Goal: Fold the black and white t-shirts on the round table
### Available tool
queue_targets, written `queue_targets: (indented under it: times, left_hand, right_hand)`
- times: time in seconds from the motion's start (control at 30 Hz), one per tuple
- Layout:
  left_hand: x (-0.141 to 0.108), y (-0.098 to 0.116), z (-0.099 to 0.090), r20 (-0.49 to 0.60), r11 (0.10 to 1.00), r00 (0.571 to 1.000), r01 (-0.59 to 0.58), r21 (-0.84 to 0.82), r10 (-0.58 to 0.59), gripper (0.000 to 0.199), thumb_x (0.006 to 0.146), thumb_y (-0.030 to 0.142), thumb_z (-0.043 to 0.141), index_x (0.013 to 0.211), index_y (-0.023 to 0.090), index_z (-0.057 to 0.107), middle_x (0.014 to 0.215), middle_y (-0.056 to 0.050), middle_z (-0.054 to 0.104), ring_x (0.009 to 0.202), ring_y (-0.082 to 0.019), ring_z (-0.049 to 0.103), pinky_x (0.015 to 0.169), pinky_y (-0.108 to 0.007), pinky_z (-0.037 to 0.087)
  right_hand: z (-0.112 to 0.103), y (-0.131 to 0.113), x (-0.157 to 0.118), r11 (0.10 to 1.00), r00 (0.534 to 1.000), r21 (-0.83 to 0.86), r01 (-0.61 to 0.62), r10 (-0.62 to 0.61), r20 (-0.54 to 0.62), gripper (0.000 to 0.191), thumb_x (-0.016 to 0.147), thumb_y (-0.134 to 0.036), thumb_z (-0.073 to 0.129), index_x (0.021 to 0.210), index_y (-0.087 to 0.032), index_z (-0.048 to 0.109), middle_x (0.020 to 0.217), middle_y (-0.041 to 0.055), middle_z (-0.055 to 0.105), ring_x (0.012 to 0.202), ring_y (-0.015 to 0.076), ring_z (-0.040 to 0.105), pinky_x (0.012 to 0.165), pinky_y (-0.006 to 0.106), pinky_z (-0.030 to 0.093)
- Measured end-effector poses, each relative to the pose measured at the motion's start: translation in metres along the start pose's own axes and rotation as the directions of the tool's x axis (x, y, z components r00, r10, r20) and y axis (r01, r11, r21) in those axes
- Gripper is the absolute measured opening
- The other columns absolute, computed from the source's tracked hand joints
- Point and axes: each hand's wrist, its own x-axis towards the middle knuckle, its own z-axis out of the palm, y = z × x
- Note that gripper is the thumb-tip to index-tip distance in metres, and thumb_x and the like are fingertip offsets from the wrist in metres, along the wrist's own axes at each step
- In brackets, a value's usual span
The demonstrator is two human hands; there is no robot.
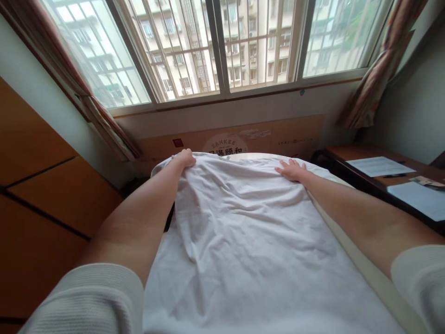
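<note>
A wrinkled white cloth [243, 241] spreads over a long cream-coloured surface [354, 250], which shows along its right side. At the far left end of the cloth, my left hand [187, 158] is closed on the fabric, its fingertips partly hidden. My right hand [292, 170] rests on the cloth near the far right edge, fingers spread and palm down. Creases run between the two hands and down the left part of the cloth. I cannot tell what kind of furniture lies beneath.
A dark desk [342, 154] with papers [380, 166] and a pen [394, 176] stands at right. Orange-brown cabinets [52, 199] flank the left. Beyond the cloth are a printed cardboard panel [295, 134], tied curtains [373, 93] and a barred window [222, 55].
</note>
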Motion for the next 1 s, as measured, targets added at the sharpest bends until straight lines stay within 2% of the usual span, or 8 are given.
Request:
queue_targets:
  times: [0.1, 0.2, 0.33, 0.57, 0.67, 0.77, 0.9, 1.0]
  left_hand:
    - [-0.011, 0.011, -0.002, -0.043, 1.0, 0.999, 0.002, 0.017, -0.001, 0.058, 0.1, 0.035, 0.044, 0.151, 0.007, 0.051, 0.161, -0.026, 0.047, 0.151, -0.04, 0.042, 0.126, -0.062, 0.022]
    - [-0.035, 0.032, 0.005, -0.06, 0.975, 0.974, -0.217, 0.054, 0.22, 0.064, 0.105, 0.043, 0.038, 0.159, 0.009, 0.043, 0.173, -0.022, 0.029, 0.16, -0.036, 0.027, 0.13, -0.052, 0.017]
    - [-0.07, 0.057, 0.028, 0.08, 0.897, 0.899, -0.436, 0.076, 0.43, 0.069, 0.105, 0.052, 0.039, 0.165, 0.016, 0.038, 0.176, -0.016, 0.027, 0.163, -0.029, 0.022, 0.131, -0.046, 0.014]
    - [-0.059, 0.063, 0.032, 0.153, 0.904, 0.898, -0.424, 0.049, 0.412, 0.079, 0.101, 0.071, 0.034, 0.16, 0.021, 0.047, 0.171, -0.015, 0.038, 0.16, -0.033, 0.029, 0.13, -0.053, 0.014]
    - [-0.045, 0.065, 0.029, 0.158, 0.928, 0.917, -0.372, -0.001, 0.367, 0.064, 0.107, 0.056, 0.026, 0.157, 0.026, 0.053, 0.168, -0.011, 0.044, 0.158, -0.032, 0.033, 0.129, -0.058, 0.012]
    - [-0.045, 0.075, 0.036, 0.141, 0.944, 0.937, -0.328, 0.028, 0.321, 0.066, 0.099, 0.052, 0.045, 0.157, 0.022, 0.052, 0.169, -0.015, 0.043, 0.159, -0.039, 0.029, 0.129, -0.064, 0.005]
    - [-0.058, 0.102, 0.053, 0.129, 0.934, 0.93, -0.354, 0.049, 0.345, 0.082, 0.09, 0.061, 0.054, 0.158, 0.016, 0.051, 0.166, -0.02, 0.045, 0.157, -0.042, 0.03, 0.129, -0.064, 0.004]
    - [-0.064, 0.114, 0.058, 0.165, 0.92, 0.908, -0.393, 0.013, 0.385, 0.081, 0.09, 0.06, 0.051, 0.157, 0.015, 0.051, 0.163, -0.02, 0.05, 0.154, -0.039, 0.037, 0.13, -0.061, 0.009]
  right_hand:
    - [-0.001, 0.002, 0.007, 1.0, 1.0, 0.012, -0.02, 0.02, 0.005, 0.089, 0.099, -0.079, 0.023, 0.172, -0.027, 0.024, 0.178, 0.0162, 0.017, 0.164, 0.0406, 0.01, 0.126, 0.072, 0.006]
    - [0.0, 0.003, 0.015, 0.999, 0.999, 0.001, -0.039, 0.039, 0.008, 0.092, 0.098, -0.081, 0.023, 0.172, -0.027, 0.023, 0.179, 0.0167, 0.016, 0.165, 0.0395, 0.009, 0.126, 0.072, 0.005]
    - [-0.003, 0.005, 0.023, 0.999, 0.999, 0.009, -0.035, 0.035, 0.037, 0.099, 0.093, -0.088, 0.024, 0.172, -0.028, 0.022, 0.179, 0.0179, 0.015, 0.165, 0.0403, 0.009, 0.126, 0.071, 0.006]
    - [-0.008, 0.007, 0.02, 0.999, 0.999, -0.021, -0.039, 0.04, 0.033, 0.098, 0.094, -0.087, 0.027, 0.171, -0.027, 0.024, 0.178, 0.0179, 0.016, 0.164, 0.0404, 0.011, 0.127, 0.069, 0.007]
    - [-0.008, -0.017, 0.016, 0.998, 0.999, -0.047, -0.038, 0.038, 0.01, 0.09, 0.101, -0.074, 0.025, 0.172, -0.019, 0.02, 0.179, 0.0209, 0.01, 0.165, 0.0408, 0.003, 0.125, 0.073, 0.002]
    - [-0.003, -0.06, 0.008, 0.994, 0.994, -0.025, 0.108, -0.107, 0.011, 0.082, 0.105, -0.063, 0.024, 0.172, -0.017, 0.015, 0.18, 0.0177, 0.007, 0.165, 0.04, 0.001, 0.126, 0.073, 0.002]
    - [0.014, -0.111, -0.008, 0.967, 0.963, 0.009, 0.256, -0.256, 0.084, 0.087, 0.101, -0.076, 0.027, 0.171, -0.025, 0.022, 0.18, 0.0111, 0.013, 0.165, 0.0368, 0.009, 0.128, 0.067, 0.005]
    - [0.017, -0.122, -0.015, 0.959, 0.954, 0.032, 0.28, -0.282, 0.099, 0.091, 0.101, -0.08, 0.025, 0.172, -0.024, 0.019, 0.18, 0.0125, 0.008, 0.165, 0.0371, 0.006, 0.127, 0.069, 0.003]
